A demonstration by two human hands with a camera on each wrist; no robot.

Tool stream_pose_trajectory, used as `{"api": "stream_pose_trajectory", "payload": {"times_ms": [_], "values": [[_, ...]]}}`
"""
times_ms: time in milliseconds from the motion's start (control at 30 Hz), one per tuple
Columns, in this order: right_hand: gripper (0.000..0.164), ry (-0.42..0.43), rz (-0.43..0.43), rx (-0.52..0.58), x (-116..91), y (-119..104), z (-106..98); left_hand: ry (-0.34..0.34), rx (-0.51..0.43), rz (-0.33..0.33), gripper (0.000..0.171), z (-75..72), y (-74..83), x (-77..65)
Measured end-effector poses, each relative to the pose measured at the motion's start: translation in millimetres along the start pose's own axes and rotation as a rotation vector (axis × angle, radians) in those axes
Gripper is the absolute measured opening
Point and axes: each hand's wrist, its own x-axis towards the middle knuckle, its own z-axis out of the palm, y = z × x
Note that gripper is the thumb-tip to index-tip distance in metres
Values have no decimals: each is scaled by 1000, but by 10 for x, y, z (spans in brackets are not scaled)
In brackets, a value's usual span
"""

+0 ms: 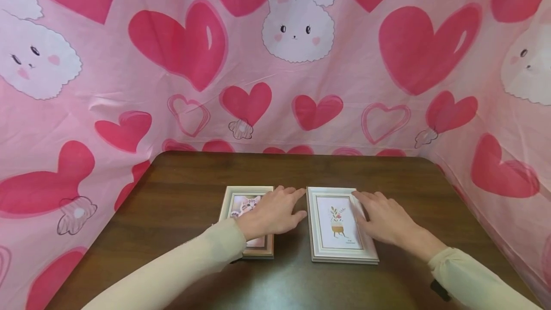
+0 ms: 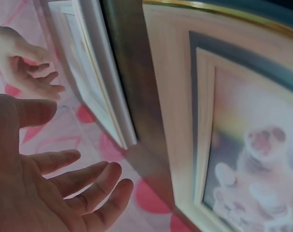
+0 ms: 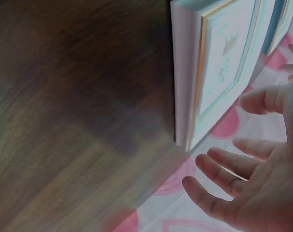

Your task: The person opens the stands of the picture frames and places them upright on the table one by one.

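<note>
Two picture frames lie face up side by side on the brown wooden table (image 1: 193, 271). The left one is a cream picture frame (image 1: 227, 203) with a kitten picture, partly hidden by my left hand (image 1: 275, 212). That hand hovers over its right side, fingers spread and holding nothing; the left wrist view shows the palm (image 2: 54, 188) beside the frame's border (image 2: 168, 121). My right hand (image 1: 385, 219) overlaps the right edge of a white picture frame (image 1: 316, 233) showing a potted plant. Its fingers (image 3: 209, 200) are loosely bent, with nothing between them, in the right wrist view.
A pink cloth (image 1: 241, 66) with hearts and rabbits hangs around the back and sides of the table. Between the two frames runs a narrow strip of tabletop (image 1: 292, 245). Cream sleeves (image 1: 185, 264) cover both forearms.
</note>
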Motion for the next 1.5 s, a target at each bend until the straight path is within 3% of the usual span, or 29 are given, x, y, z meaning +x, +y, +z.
{"api": "stream_pose_trajectory", "payload": {"times_ms": [300, 567, 867, 1500], "values": [[64, -101, 2, 56, -68, 133, 49, -60, -123, 9, 64, 113, -22, 68], [74, -145, -16, 107, -51, 275, 104, -138, -220, -46, 70, 188, -17, 115], [79, -217, -14, 255, -96, 378, 136, -181, -227, -23, 73, 267, 17, 136], [94, -286, 57, 327, -103, 480, 164, -199, -293, -64, 78, 372, 12, 149]]}}
